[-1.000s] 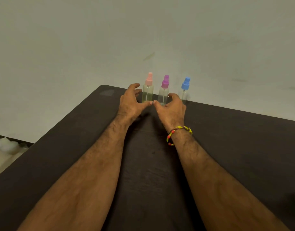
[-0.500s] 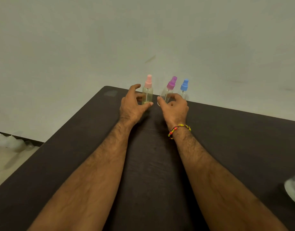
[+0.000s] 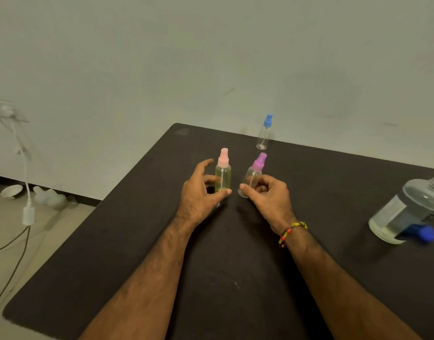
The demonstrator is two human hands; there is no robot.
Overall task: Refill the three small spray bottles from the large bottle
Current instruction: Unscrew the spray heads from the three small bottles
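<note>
The left hand (image 3: pixel 201 192) holding the pink-capped bottle (image 3: pixel 222 176) and the right hand (image 3: pixel 267 195) gripping the tilted purple-capped bottle (image 3: pixel 254 174) have drawn both nearer across the table (image 3: pixel 137 241), toward the large bottle (image 3: pixel 404 212), leaving the blue-capped bottle (image 3: pixel 264 133) at the far edge.

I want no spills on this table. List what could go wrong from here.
1. The purple-capped bottle is tilted in the right hand; it may slip or tip over.
2. The large bottle stands uncapped near the table edge on the right; a passing arm could knock it over.
3. The left hand grips the pink-capped bottle, already holding liquid; overfilling is likely.
</note>
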